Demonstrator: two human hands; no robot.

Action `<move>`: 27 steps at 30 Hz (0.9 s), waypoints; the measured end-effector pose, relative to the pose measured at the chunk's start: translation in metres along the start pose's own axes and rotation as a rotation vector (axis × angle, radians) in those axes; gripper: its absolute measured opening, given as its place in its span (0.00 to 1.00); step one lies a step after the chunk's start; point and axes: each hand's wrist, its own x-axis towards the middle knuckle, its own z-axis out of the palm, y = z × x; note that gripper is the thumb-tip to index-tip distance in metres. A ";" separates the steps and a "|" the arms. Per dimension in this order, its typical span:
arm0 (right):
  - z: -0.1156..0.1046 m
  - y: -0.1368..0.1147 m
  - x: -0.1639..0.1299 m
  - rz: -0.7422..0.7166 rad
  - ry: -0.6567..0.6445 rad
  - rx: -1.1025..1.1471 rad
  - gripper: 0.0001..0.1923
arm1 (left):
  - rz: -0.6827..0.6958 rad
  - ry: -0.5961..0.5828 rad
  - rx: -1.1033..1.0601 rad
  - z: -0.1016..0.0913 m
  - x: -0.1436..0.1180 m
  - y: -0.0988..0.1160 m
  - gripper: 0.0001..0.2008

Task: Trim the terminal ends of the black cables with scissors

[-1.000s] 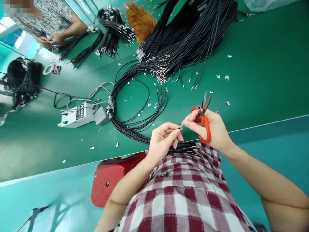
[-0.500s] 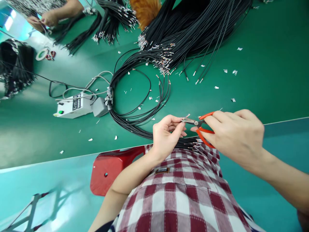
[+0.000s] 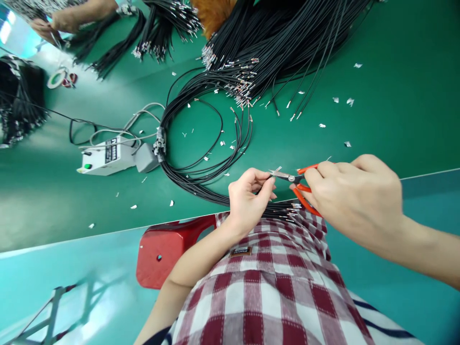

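Near the table's front edge, my left hand pinches the end of a black cable between thumb and fingers. My right hand is wrapped around orange-handled scissors, whose blades point left and reach the cable end at my left fingertips. Bare wire strands stick up beside the blades. Below my left hand, a bundle of black cables runs over the table edge, its stripped tips lying by the checked apron. Several grey connectors gather the bundle on its left side.
A white device with a green button stands left of the bundle. A large pile of black cables lies at the back. White scraps dot the green table. A red stool is below the edge. Another person's hands work at upper left.
The scissors' handles have spread slightly and my right hand has shifted a little. My left hand keeps its pinch on the cable. The whole view has drifted slightly.
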 end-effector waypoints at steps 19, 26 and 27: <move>0.059 0.008 0.016 0.040 0.245 0.375 0.23 | -0.286 -0.253 -0.405 -0.022 0.017 0.014 0.15; 0.060 0.003 0.021 -0.051 0.275 0.234 0.20 | -0.277 -0.223 -0.408 -0.022 0.013 0.015 0.15; 0.058 0.003 0.021 -0.054 0.261 0.222 0.21 | -0.275 -0.221 -0.404 -0.023 0.013 0.014 0.14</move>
